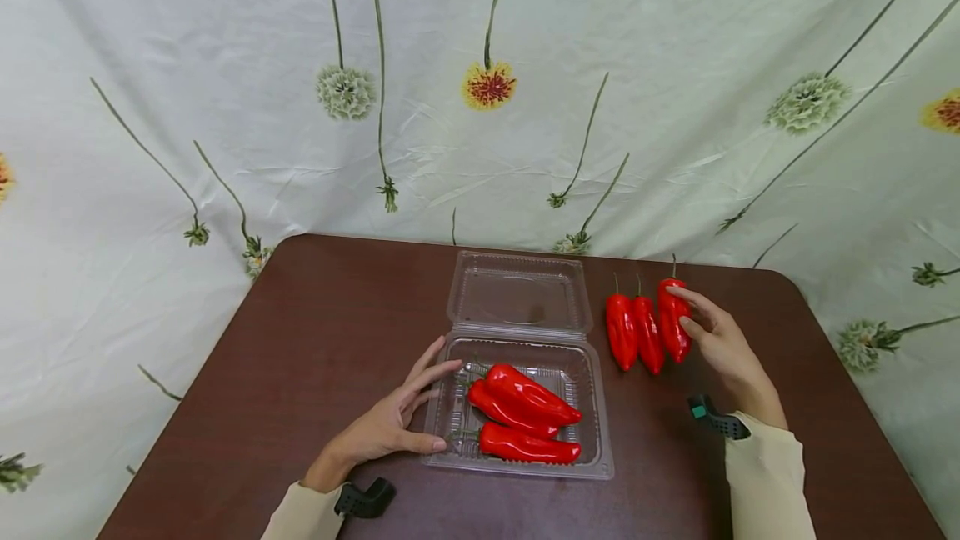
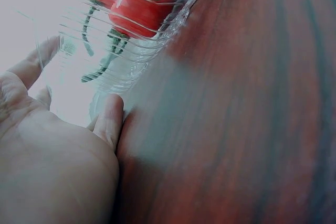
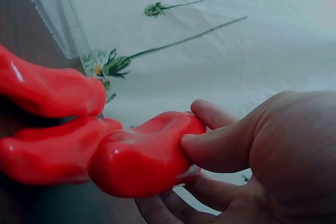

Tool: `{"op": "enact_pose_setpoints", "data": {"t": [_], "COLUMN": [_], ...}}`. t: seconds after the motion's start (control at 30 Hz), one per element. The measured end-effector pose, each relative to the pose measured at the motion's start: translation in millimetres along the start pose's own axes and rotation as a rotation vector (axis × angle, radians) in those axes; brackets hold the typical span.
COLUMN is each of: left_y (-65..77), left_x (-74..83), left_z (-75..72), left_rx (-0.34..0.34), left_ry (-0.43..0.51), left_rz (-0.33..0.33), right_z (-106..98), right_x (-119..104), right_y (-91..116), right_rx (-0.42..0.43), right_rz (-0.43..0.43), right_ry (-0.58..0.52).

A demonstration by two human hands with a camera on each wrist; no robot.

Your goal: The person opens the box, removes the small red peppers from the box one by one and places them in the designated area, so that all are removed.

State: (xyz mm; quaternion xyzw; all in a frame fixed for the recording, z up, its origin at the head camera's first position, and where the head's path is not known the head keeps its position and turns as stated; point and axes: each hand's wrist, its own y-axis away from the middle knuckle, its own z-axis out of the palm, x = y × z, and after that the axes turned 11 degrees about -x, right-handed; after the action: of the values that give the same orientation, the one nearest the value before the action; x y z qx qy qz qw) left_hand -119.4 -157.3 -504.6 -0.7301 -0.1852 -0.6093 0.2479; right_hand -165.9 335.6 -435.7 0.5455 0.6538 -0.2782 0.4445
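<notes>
My right hand [image 1: 731, 352] pinches a glossy red pepper [image 1: 672, 323] between thumb and fingers at the right of the table. In the right wrist view that pepper [image 3: 147, 156] overlaps two other red peppers [image 3: 52, 150]. My left hand [image 1: 386, 423] rests at the left edge of a clear plastic clamshell container [image 1: 600, 407], its fingers spread and fairly straight along the rim. Three red peppers [image 1: 528, 444] lie inside the container, stems to the left. Through the clear wall, the left wrist view shows their green stems [image 2: 86, 35].
The container's hinged lid [image 1: 517, 294] lies folded back, away from me. Two red peppers [image 1: 621, 332] lie side by side between the container and my right hand. Behind the dark brown table [image 1: 337, 307] hangs a white flower-print cloth [image 1: 420, 123].
</notes>
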Motion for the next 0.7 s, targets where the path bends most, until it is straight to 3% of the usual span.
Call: {"op": "enact_pose_setpoints", "data": {"t": [0.7], "left_y": [0.9], "left_x": [-0.1], "left_z": [-0.1], "left_rx": [-0.009], "left_ry": [0.004], "left_rz": [0.003], "right_z": [-1.8], "right_x": [9.1], "right_y": [-0.4], "right_rx": [0.017], "right_rz": [0.111], "right_ry": [-0.014]}}
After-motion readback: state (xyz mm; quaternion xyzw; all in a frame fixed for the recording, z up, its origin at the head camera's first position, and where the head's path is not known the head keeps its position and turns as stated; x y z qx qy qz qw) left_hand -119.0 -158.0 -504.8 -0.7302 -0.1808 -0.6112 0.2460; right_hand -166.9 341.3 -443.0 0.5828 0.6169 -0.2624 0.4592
